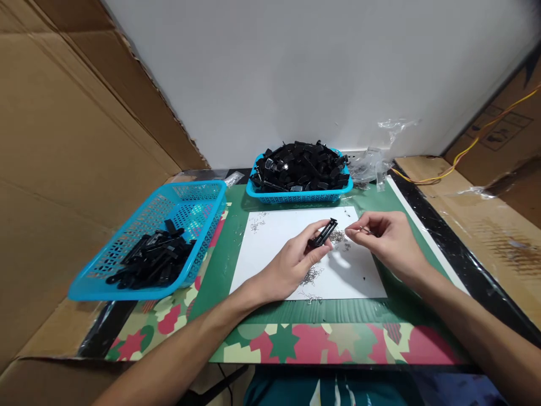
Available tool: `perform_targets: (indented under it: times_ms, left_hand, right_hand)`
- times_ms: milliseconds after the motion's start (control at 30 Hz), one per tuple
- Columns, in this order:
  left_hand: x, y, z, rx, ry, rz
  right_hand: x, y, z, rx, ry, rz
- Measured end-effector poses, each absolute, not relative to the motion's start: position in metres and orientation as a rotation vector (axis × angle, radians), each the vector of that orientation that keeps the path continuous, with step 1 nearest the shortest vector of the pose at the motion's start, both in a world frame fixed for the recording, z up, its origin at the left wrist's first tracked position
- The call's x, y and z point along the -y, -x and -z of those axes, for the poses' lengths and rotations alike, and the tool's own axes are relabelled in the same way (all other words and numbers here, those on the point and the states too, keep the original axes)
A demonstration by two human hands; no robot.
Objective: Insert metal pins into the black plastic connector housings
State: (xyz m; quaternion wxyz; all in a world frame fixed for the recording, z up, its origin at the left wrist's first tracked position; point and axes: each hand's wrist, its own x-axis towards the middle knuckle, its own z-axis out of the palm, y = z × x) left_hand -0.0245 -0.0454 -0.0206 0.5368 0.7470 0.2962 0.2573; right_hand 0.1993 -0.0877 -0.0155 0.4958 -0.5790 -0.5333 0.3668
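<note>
My left hand [296, 256] is closed around a black plastic part [325, 232], long and slotted, tilted up to the right. Just right of it, my right hand [382, 239] pinches with thumb and forefinger; whatever the fingertips hold is too small to name. Below and between the hands, small silvery wire pieces [338, 236] lie in a pile on a white sheet [262, 254]. A second heap of wire pieces [311, 275] shows under my left wrist, and a few more lie scattered near the sheet's upper left corner.
A blue basket [299, 197] heaped with black plastic parts [300, 163] stands behind the sheet. Another blue basket [127, 293] at left holds fewer black parts [156, 256]. Clear plastic bags [369, 166] lie at the back right. Cardboard walls [76, 124] flank the table; a yellow cable [460, 155] hangs at right.
</note>
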Motion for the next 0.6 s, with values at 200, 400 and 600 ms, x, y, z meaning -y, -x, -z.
perform_targets:
  times_ms: [200, 400, 600]
  left_hand:
    - [0.042, 0.028, 0.022, -0.720, -2.215, -0.590]
    - [0.043, 0.028, 0.025, -0.568, -2.407, -0.524]
    - [0.044, 0.027, 0.026, -0.500, -2.456, -0.501]
  right_hand:
    - [0.089, -0.208, 0.023, 1.336, 1.544, -1.076]
    - [0.091, -0.205, 0.029, 1.449, 1.659, -1.217]
    - [0.093, -0.202, 0.032, 1.469, 1.700, -1.221]
